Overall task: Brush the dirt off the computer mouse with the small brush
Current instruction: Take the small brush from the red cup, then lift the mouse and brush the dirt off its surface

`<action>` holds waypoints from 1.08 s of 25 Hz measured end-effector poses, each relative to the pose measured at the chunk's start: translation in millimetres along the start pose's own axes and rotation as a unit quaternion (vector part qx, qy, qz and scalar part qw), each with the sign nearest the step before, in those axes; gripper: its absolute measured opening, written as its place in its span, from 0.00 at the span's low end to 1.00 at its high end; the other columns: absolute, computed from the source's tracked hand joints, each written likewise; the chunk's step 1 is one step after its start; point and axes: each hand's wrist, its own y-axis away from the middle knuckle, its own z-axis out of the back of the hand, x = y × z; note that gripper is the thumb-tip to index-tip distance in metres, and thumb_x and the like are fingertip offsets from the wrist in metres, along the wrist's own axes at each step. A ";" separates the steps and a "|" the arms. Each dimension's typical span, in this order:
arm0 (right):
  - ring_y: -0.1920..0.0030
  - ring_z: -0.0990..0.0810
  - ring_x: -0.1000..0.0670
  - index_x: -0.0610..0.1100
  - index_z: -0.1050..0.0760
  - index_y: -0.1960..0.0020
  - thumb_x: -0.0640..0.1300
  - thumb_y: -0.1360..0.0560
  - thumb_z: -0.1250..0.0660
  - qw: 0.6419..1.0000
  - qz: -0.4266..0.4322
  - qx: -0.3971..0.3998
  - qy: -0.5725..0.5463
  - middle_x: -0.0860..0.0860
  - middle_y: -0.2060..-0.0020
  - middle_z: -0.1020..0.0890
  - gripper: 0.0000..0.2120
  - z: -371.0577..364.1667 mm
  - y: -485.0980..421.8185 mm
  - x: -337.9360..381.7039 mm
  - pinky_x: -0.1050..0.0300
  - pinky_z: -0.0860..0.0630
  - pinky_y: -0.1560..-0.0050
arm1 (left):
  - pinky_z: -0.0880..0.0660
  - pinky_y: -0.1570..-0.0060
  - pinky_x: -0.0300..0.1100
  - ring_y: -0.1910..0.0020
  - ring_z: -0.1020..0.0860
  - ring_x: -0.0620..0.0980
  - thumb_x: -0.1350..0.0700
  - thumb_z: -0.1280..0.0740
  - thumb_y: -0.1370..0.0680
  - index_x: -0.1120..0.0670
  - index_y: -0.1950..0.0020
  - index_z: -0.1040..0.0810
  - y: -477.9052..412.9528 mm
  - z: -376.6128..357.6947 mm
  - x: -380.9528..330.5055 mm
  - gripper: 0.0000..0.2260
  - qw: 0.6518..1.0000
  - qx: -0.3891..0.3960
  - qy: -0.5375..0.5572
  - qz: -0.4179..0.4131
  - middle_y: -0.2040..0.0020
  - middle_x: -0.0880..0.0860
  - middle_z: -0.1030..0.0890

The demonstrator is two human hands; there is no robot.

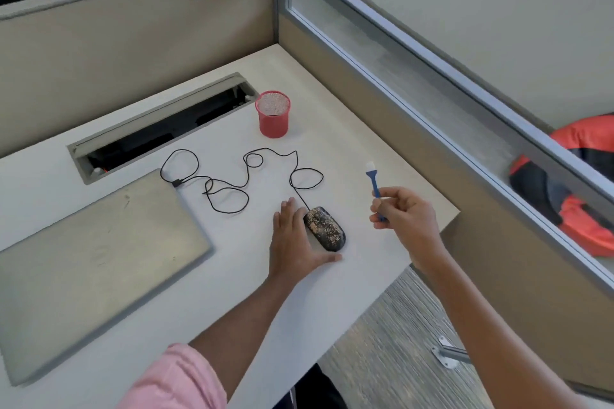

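A black wired computer mouse, speckled all over with pale dirt, lies on the white desk. Its thin black cable loops away to the left. My left hand lies flat on the desk against the mouse's left side, fingers straight, thumb stretched under its near end. To the right of the mouse my right hand grips the blue handle of a small brush. The brush points up and away, white bristles on top, clear of the mouse.
A red mesh pen cup stands behind the mouse. A closed grey laptop lies at the left, a cable slot behind it. Partition walls close the back and right; the desk edge runs near my right hand.
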 end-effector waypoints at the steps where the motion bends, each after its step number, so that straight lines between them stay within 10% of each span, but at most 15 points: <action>1: 0.61 0.11 0.48 0.45 0.12 0.45 0.32 0.19 0.28 1.000 -0.007 -0.010 -0.003 0.48 0.61 0.10 0.10 5.5 7.7 -7.7 0.56 0.13 0.57 | 0.54 0.11 0.55 0.09 0.53 0.56 0.25 0.16 0.41 0.57 0.18 0.33 -1.4 -1.3 -1.0 0.62 1.000 0.000 -0.002 -0.003 0.09 0.56 0.47; 27: 0.65 0.17 0.52 0.45 0.11 0.47 0.33 0.19 0.23 0.993 -0.036 -0.077 -0.082 0.46 0.61 0.11 0.08 37.1 109.0 -60.0 0.61 0.18 0.62 | 0.55 0.11 0.59 0.10 0.44 0.57 0.34 0.14 0.38 0.59 0.22 0.32 39.7 -13.6 6.2 0.54 0.996 -0.014 0.028 -0.079 0.13 0.58 0.35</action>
